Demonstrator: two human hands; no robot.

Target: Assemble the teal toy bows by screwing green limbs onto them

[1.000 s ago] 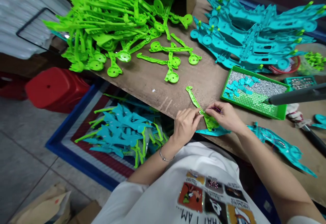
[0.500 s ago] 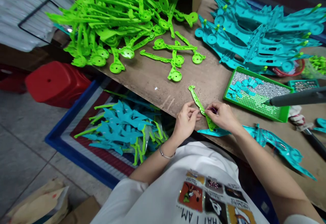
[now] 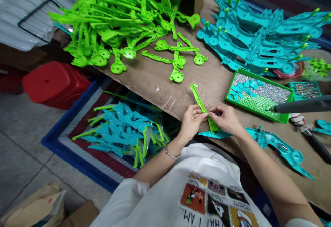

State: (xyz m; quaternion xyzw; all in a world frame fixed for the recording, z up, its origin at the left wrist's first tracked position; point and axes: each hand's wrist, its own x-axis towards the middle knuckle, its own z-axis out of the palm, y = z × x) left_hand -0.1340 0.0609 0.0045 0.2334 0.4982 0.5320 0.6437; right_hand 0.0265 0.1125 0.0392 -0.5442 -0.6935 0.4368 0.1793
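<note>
Our left hand (image 3: 191, 121) has closed in beside the right hand (image 3: 226, 119), both now pinching the green strip (image 3: 201, 105) at the table (image 3: 155, 79) edge.

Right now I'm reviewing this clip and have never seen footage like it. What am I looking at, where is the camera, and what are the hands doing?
There is no machine here: a person works with bare hands. The single camera sits on their head, looking forward and down, so you see their own arms and white shirt.

The left hand and right hand meet on a long green plastic strip at the near edge of a brown worktable, pinching it together over a teal part.

On the table lie a heap of green parts, a stack of teal frames and a green tray of small pieces. Below, a blue crate holds assembled teal and green pieces.
</note>
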